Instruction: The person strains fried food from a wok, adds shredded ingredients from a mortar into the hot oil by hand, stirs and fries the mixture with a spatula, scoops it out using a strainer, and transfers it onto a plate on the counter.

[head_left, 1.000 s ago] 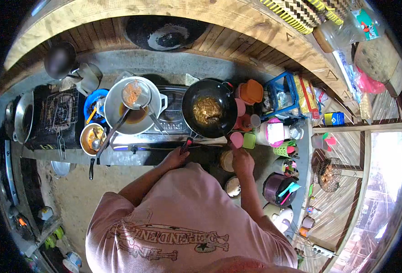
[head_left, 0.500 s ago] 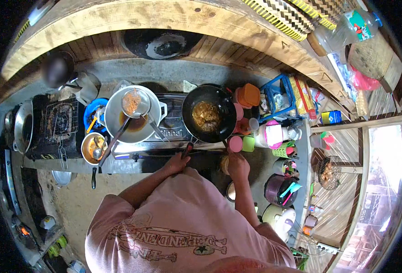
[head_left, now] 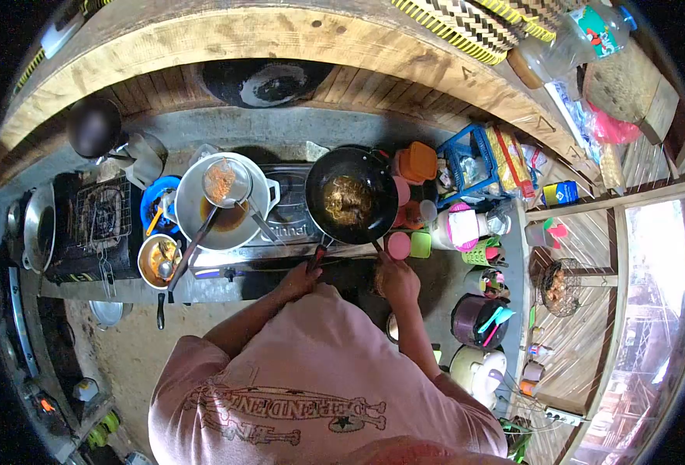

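Observation:
A black wok sits on the right side of the stove, holding golden-brown frying food in dark, shiny oil. My left hand is closed around the wok's dark handle. Closed at the wok's near right rim, my right hand grips a cooking utensil by its thin metal handle; its far end cannot be made out among the food. Left of the wok, a strainer with crisp orange-brown bits rests over a large light-coloured pot containing brown liquid.
A small saucepan with orange food and a spoon stands near the counter's front edge. Beside it is a blue basin. Stacked plastic containers and a blue basket crowd the wok's right side. A wooden beam crosses above.
The food in the wok has shifted, and more dark oil shows around it. My right hand has moved slightly left with the utensil. The whole view has shifted a little.

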The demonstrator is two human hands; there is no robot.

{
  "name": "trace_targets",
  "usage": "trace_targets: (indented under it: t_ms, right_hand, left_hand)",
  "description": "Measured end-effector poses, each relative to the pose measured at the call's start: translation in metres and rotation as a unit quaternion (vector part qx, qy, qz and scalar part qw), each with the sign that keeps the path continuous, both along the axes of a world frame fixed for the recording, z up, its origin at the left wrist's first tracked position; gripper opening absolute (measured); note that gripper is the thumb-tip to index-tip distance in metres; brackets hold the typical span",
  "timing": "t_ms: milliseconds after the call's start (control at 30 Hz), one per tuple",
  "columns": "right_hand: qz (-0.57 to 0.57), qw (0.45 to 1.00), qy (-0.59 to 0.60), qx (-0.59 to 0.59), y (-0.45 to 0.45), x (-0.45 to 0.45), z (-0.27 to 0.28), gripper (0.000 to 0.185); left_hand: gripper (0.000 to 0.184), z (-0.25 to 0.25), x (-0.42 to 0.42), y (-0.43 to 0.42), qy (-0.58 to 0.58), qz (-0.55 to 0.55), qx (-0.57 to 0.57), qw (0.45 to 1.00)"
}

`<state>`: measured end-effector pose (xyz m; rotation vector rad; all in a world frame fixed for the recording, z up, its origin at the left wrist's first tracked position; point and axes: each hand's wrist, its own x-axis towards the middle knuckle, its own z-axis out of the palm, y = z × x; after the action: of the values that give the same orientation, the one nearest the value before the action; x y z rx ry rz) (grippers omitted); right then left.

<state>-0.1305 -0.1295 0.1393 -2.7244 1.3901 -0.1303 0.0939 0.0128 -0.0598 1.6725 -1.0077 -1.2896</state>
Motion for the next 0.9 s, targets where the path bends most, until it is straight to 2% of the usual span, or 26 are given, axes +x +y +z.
trace_targets:
  t_ms: [33, 133, 167, 200, 233, 267, 300, 333, 367, 433, 467, 500, 533, 567, 633, 700, 767, 833, 900]
  right_hand:
    - [0.002, 1.000, 0.001, -0.002, -0.004, -0.001, -0.002, 0.038]
    - [-0.040, 0.997, 0.040, 0.042, -0.010, -0.010, -0.021, 0.035]
    - [-0.016, 0.999, 0.030, 0.021, -0.014, -0.006, -0.027, 0.038]
    - [0.010, 1.000, 0.016, -0.002, -0.018, -0.002, -0.029, 0.041]
    - [0.011, 1.000, 0.011, -0.005, -0.015, -0.002, -0.023, 0.041]
    - [0.008, 1.000, 0.019, -0.003, -0.007, -0.005, -0.012, 0.040]
    - [0.006, 1.000, 0.030, -0.001, -0.006, -0.007, -0.004, 0.039]
    - [0.008, 0.999, 0.031, -0.004, -0.010, -0.005, -0.001, 0.039]
    - [0.001, 1.000, 0.027, -0.001, -0.010, -0.005, 0.000, 0.039]
    - [-0.015, 0.999, 0.028, 0.010, -0.008, -0.009, -0.012, 0.038]
    - [-0.018, 0.999, 0.038, 0.010, -0.016, -0.009, -0.027, 0.039]
    - [-0.018, 0.999, 0.043, 0.007, -0.022, -0.006, -0.035, 0.040]
    - [-0.010, 1.000, 0.010, 0.010, -0.015, 0.001, -0.013, 0.039]
    - [-0.007, 1.000, 0.004, 0.005, -0.008, 0.000, -0.003, 0.039]
    - [-0.029, 0.999, 0.015, 0.014, 0.002, -0.011, 0.006, 0.029]
    - [-0.032, 0.999, 0.032, 0.019, -0.011, -0.016, -0.011, 0.029]
    - [-0.034, 0.998, 0.046, 0.027, -0.005, -0.013, -0.005, 0.029]
    - [-0.022, 0.997, -0.068, -0.019, -0.005, -0.004, 0.011, 0.032]
    - [-0.013, 0.995, -0.095, -0.017, -0.007, -0.009, 0.015, 0.037]
  left_hand:
    - [0.051, -0.015, -0.004, -0.001, -0.008, 0.026, -0.035, 0.999]
    - [0.051, 0.031, 0.000, 0.003, -0.011, 0.011, 0.003, 1.000]
    - [0.051, 0.001, -0.011, 0.005, -0.009, 0.009, 0.006, 1.000]
    - [0.051, -0.052, -0.021, 0.004, -0.021, 0.027, -0.059, 0.998]
    - [0.051, -0.079, -0.019, -0.001, -0.039, 0.045, -0.127, 0.990]
    - [0.051, -0.046, -0.007, -0.003, -0.044, 0.047, -0.132, 0.989]
    - [0.053, 0.026, 0.006, 0.000, 0.003, 0.008, -0.013, 1.000]
    - [0.055, 0.066, 0.011, -0.001, 0.053, -0.032, 0.109, 0.992]
    - [0.055, 0.065, 0.009, -0.002, 0.056, -0.033, 0.110, 0.992]
    - [0.053, 0.058, -0.001, 0.004, -0.056, 0.025, 0.032, 0.998]
    - [0.053, 0.027, -0.010, 0.007, -0.054, 0.021, 0.034, 0.998]
    - [0.053, -0.024, -0.014, 0.007, -0.024, 0.021, -0.014, 0.999]
    - [0.053, -0.050, -0.009, 0.002, 0.001, 0.023, -0.065, 0.998]
    - [0.053, -0.032, -0.002, 0.000, -0.005, 0.026, -0.071, 0.997]
    - [0.051, 0.022, -0.003, 0.003, -0.114, 0.026, 0.034, 0.993]
    - [0.051, 0.023, -0.001, -0.007, -0.078, 0.023, 0.030, 0.996]
    - [0.052, 0.024, -0.009, -0.003, -0.046, 0.022, 0.029, 0.998]
    - [0.049, 0.032, -0.009, -0.012, -0.090, 0.045, 0.033, 0.994]
    - [0.048, 0.035, -0.011, 0.000, -0.063, 0.056, 0.007, 0.996]
